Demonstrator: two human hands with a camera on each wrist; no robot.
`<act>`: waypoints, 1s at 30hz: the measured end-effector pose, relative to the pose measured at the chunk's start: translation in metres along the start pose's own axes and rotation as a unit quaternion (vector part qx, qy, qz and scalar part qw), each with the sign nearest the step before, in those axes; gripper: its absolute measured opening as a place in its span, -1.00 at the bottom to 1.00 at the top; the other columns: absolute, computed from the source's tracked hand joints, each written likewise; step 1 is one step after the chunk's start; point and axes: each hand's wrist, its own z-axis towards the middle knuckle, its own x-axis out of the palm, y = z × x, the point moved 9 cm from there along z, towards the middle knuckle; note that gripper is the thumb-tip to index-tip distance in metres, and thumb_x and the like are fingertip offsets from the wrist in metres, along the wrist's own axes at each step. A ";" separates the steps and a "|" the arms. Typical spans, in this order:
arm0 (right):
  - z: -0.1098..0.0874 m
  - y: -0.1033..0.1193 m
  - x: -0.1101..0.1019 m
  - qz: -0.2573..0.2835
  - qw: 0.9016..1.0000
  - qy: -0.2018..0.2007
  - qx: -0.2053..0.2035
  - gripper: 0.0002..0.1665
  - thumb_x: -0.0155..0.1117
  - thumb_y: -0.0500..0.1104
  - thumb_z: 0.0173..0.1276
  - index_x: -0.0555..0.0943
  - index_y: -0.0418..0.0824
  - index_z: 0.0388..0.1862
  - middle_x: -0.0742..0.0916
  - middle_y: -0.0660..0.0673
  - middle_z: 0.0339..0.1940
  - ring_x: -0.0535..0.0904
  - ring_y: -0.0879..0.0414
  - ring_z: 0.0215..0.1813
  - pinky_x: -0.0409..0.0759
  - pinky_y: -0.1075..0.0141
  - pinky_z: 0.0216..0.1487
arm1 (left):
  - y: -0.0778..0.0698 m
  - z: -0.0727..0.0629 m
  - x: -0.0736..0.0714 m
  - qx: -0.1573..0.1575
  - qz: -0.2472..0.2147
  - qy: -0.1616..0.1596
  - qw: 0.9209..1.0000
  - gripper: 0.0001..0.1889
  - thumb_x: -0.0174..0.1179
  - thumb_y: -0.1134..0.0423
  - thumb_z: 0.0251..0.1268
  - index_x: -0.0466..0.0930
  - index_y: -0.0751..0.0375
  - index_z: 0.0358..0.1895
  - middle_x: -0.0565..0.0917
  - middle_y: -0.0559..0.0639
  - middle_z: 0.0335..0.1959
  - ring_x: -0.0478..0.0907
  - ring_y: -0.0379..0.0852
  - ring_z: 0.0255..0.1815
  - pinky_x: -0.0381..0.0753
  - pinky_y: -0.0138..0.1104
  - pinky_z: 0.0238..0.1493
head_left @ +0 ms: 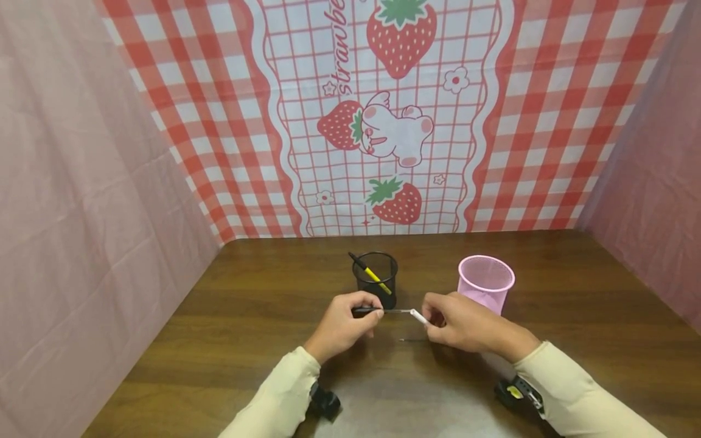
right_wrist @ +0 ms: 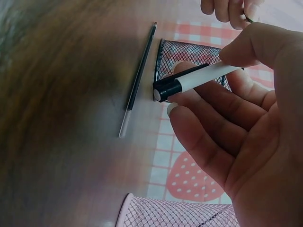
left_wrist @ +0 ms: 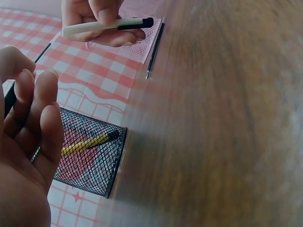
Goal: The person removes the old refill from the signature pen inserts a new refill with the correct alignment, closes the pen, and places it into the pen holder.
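Observation:
My left hand (head_left: 342, 322) pinches a black pen piece between thumb and fingers. Out of that piece a thin pen refill (head_left: 397, 311) points right, its tip right at the open end of a white pen barrel (head_left: 418, 316). Thumb and fingers of my right hand (head_left: 468, 322) hold this barrel, whose black clip and black end cap (right_wrist: 169, 91) show in the right wrist view. Below the hands, a second refill (right_wrist: 140, 71), dark with a clear end, lies on the table. Part of the black piece is hidden by the left fingers.
Behind the left hand stands a black mesh pen cup (head_left: 375, 255), with a yellow and black pen (head_left: 371, 274) leaning in it. A pink mesh cup (head_left: 486, 267) stands behind the right hand. Checked strawberry cloth (head_left: 219, 121) hangs at the wooden table's (head_left: 274, 261) back edge.

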 end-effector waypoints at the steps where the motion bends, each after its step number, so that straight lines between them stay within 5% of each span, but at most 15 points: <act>1: 0.000 0.000 -0.001 0.000 1.000 0.000 0.000 -0.74 0.39 -0.26 0.10 0.48 0.01 -0.39 0.58 0.25 -0.53 0.48 0.38 -0.47 0.50 0.40 -0.42 | 0.000 0.000 0.000 -0.002 0.001 -0.001 1.000 -0.95 0.31 0.33 0.31 0.68 0.22 -0.23 0.65 -0.04 -0.50 0.61 -0.09 -0.61 0.53 -0.39 -0.56; 10: 0.001 0.001 -0.004 -0.008 1.000 -0.009 -0.005 -0.74 0.39 -0.26 0.10 0.49 0.02 -0.39 0.58 0.27 -0.53 0.48 0.37 -0.47 0.49 0.40 -0.43 | -0.016 0.000 0.000 -0.013 0.014 -0.004 1.000 -0.92 0.28 0.39 0.31 0.65 0.37 -0.24 0.64 -0.01 -0.51 0.60 -0.12 -0.62 0.50 -0.42 -0.56; 30: 0.002 0.000 -0.007 0.001 1.000 -0.026 -0.012 -0.78 0.36 -0.27 0.17 0.53 0.04 -0.37 0.55 0.27 -0.57 0.48 0.33 -0.52 0.47 0.40 -0.50 | -0.003 0.001 0.000 0.008 0.001 -0.003 1.000 -0.96 0.33 0.34 0.30 0.67 0.21 -0.25 0.64 -0.08 -0.51 0.61 -0.15 -0.62 0.58 -0.37 -0.52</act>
